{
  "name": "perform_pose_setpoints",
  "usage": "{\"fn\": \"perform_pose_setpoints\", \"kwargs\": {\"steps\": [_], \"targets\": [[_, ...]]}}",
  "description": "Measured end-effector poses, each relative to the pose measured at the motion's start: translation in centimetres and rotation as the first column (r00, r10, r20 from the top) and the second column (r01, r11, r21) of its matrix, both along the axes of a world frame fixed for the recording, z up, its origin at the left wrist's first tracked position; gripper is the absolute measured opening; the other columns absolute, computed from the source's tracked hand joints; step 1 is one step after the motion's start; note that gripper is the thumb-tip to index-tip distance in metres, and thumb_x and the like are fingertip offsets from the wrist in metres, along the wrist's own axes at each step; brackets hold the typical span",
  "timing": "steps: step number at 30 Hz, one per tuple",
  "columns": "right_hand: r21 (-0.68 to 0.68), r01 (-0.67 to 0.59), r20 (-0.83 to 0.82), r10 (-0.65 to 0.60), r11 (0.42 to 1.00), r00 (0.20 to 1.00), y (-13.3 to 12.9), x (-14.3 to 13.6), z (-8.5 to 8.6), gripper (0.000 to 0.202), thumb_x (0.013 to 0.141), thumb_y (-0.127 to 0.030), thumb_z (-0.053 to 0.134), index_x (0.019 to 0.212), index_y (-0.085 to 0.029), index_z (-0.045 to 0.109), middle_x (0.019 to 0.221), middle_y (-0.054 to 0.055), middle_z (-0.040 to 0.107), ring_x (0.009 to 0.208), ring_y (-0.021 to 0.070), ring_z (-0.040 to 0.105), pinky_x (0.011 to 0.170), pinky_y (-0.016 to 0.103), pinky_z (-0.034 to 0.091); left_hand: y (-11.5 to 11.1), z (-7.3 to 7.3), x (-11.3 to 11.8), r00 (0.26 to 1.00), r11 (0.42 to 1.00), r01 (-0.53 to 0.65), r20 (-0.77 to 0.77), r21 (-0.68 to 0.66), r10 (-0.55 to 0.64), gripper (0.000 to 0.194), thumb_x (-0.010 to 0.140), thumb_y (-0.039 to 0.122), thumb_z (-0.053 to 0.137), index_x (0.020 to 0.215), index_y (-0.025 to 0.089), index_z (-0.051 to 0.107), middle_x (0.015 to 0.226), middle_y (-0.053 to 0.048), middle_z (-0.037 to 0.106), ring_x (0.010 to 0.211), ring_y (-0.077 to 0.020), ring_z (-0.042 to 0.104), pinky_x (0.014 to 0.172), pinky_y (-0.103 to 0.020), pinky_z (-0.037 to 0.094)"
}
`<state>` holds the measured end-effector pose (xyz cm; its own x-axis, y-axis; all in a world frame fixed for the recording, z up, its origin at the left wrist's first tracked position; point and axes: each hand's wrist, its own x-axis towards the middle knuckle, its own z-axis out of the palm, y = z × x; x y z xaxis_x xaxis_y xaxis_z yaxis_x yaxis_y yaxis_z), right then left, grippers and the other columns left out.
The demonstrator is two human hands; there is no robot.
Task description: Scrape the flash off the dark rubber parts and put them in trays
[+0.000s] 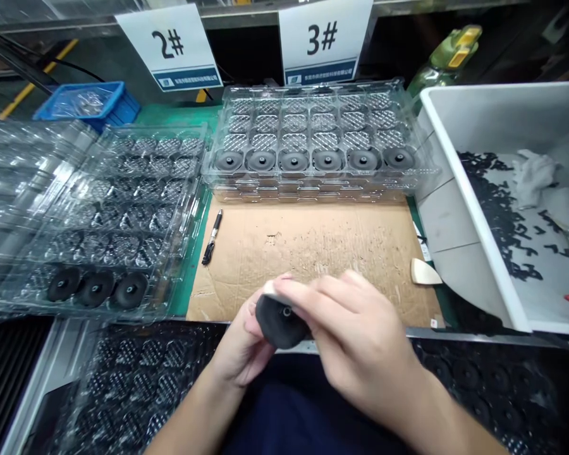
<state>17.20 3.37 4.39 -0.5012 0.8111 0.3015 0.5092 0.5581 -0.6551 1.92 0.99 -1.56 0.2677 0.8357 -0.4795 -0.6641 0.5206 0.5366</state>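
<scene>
Above my lap, at the front edge of the cardboard, a round black disc (pixel 275 323) with a small ringed hole at its centre is tilted towards me. My left hand (pixel 239 347) is closed around its left side and underside. Bent over the disc from the right, my right hand (pixel 363 328) has its fingers pressed together at the upper rim. A small whitish bit (pixel 269 288) shows by those fingertips; what it is, I cannot make out. Similar discs sit in the front row of the clear tray stack (pixel 313 183) and in the left clear tray (pixel 164 265).
Cardboard (pixel 246 278) covers the bench, with a pen (pixel 212 237) and a beige wedge-shaped piece (pixel 424 272) on it. To the right stands a white bin (pixel 483 253) of small black parts. A blue basket (pixel 123 107) is at back left; dark trays (pixel 137 379) lie lower down.
</scene>
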Motion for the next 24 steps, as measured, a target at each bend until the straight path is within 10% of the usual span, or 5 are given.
{"fn": "perform_pose_setpoints", "kwargs": {"steps": [8, 14, 18, 24], "targets": [[-0.510, 0.056, -0.155, -0.156, 0.859, 0.976, -2.8, 3.6, -2.3, 0.030, 0.086, -0.020, 0.052, 0.112, -0.035, 0.056, 0.091, -0.005, 0.065, 0.078, 0.0099, 0.059, 0.065, 0.020, 0.044, 0.3, -0.6, -1.0, 0.987, 0.992, -0.040, 0.156, 0.117, 0.021, 0.054, 0.062, 0.039, 0.073, 0.111, 0.025, 0.059, 0.113, -0.002, 0.065, 0.101, -0.0238, 0.061, 0.088, -0.030, 0.049], [-0.307, 0.322, -0.213, -0.394, 0.896, 0.894, -2.1, 2.8, -1.0, 0.037, 0.084, -0.017, 0.055, 0.117, -0.031, 0.054, 0.109, -0.003, 0.062, 0.086, 0.0134, 0.060, 0.065, 0.022, 0.048, 0.2, -0.1, -0.2, 0.988, 0.990, -0.044, 0.154, 0.137, 0.023, 0.050, 0.064, 0.033, 0.074, 0.111, 0.025, 0.059, 0.113, -0.002, 0.065, 0.100, -0.0193, 0.061, 0.089, -0.027, 0.048], [-0.026, 0.121, -0.243, -0.124, 0.992, 0.962, -1.5, -0.5, -0.7, 0.037, 0.084, -0.010, 0.049, 0.120, -0.014, 0.051, 0.103, 0.006, 0.064, 0.085, 0.0164, 0.059, 0.073, 0.030, 0.045, 0.0, -0.2, -0.6, 0.996, 0.991, -0.051, 0.072, 0.122, 0.043, 0.047, 0.064, 0.031, 0.075, 0.109, 0.027, 0.060, 0.113, 0.000, 0.064, 0.102, -0.0172, 0.060, 0.089, -0.024, 0.047], [-0.123, -0.058, -0.099, 0.046, 0.991, 0.994, 0.0, -2.5, -0.8, 0.027, 0.087, -0.013, 0.044, 0.111, -0.016, 0.055, 0.089, 0.003, 0.064, 0.075, 0.0139, 0.056, 0.065, 0.030, 0.039, 0.0, -0.1, -0.7, 0.993, 0.986, -0.113, -0.005, 0.123, 0.115, 0.042, 0.065, 0.029, 0.074, 0.105, 0.031, 0.061, 0.108, 0.003, 0.065, 0.095, -0.0145, 0.062, 0.081, -0.021, 0.050]]}}
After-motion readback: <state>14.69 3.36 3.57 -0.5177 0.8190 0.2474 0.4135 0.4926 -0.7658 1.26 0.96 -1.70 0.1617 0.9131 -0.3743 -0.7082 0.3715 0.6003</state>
